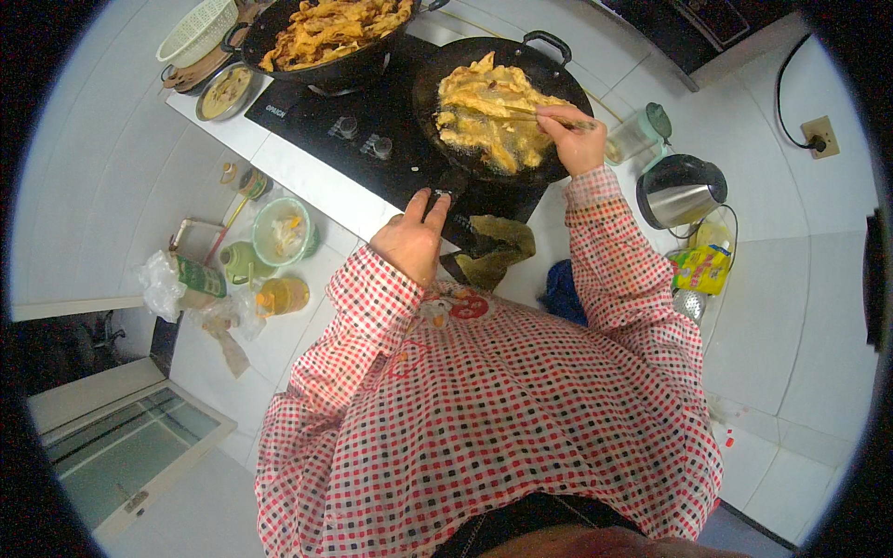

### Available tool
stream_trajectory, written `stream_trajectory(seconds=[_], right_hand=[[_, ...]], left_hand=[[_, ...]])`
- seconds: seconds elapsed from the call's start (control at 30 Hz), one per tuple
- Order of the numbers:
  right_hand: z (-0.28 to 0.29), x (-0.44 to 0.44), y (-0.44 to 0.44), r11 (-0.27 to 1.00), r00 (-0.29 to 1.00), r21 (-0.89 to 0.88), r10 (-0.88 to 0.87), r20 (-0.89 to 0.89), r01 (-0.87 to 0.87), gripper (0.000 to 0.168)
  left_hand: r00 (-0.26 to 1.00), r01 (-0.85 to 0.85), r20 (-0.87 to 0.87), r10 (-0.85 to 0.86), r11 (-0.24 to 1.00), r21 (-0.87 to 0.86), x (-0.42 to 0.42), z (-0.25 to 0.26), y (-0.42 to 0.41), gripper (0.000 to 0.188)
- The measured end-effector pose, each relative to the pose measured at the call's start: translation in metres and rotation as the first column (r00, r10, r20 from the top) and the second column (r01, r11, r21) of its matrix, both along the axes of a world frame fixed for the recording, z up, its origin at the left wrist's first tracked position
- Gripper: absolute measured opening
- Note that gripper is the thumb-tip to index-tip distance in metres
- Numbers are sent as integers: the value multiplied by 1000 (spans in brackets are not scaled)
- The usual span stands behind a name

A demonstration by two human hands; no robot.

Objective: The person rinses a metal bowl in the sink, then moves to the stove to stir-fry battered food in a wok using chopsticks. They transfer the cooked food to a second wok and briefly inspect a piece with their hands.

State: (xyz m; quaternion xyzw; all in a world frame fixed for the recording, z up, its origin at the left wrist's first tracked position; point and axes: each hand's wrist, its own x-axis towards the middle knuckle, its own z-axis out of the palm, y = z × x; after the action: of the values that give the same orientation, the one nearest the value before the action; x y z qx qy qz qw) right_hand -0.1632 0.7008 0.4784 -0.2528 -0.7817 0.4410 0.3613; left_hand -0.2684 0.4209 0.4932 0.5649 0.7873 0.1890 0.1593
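Note:
With my right hand I hold a pair of chopsticks over a black wok. Their tips touch battered food pieces frying golden in bubbling oil. My left hand rests at the front edge of the black glass gas hob, fingertips on or just over a control knob that they partly cover. Two more knobs show farther left on the hob. Another black wok, heaped with fried pieces, stands on the left burner.
A metal bowl of batter and a white plastic basket sit left of the hob. An electric kettle and a lidded jug stand to the right. On the floor at left are a green bin and an oil bottle.

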Motion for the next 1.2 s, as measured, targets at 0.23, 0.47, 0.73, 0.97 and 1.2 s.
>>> stream_trajectory(seconds=[0.23, 0.47, 0.73, 0.97, 1.2], right_hand=[[39, 8, 16, 964, 997, -266, 48, 62, -30, 14], [15, 2, 51, 970, 995, -223, -86, 52, 95, 9], [24, 1, 38, 951, 943, 193, -277, 184, 242, 9], [14, 17, 17, 880, 976, 471, -154, 151, 66, 9], [16, 28, -29, 688, 938, 651, 135, 319, -321, 17]], left_hand=[[999, 6, -38, -5, 1000, 11, 3, -4, -1, 57], [999, 21, -26, -21, 1000, 15, 4, -3, 0, 56], [1000, 10, -14, -9, 999, 49, 7, -2, 1, 56], [1000, 24, -10, -23, 998, 61, 4, -2, 1, 57], [1000, -2, -26, 4, 998, 66, 6, -3, -4, 55]])
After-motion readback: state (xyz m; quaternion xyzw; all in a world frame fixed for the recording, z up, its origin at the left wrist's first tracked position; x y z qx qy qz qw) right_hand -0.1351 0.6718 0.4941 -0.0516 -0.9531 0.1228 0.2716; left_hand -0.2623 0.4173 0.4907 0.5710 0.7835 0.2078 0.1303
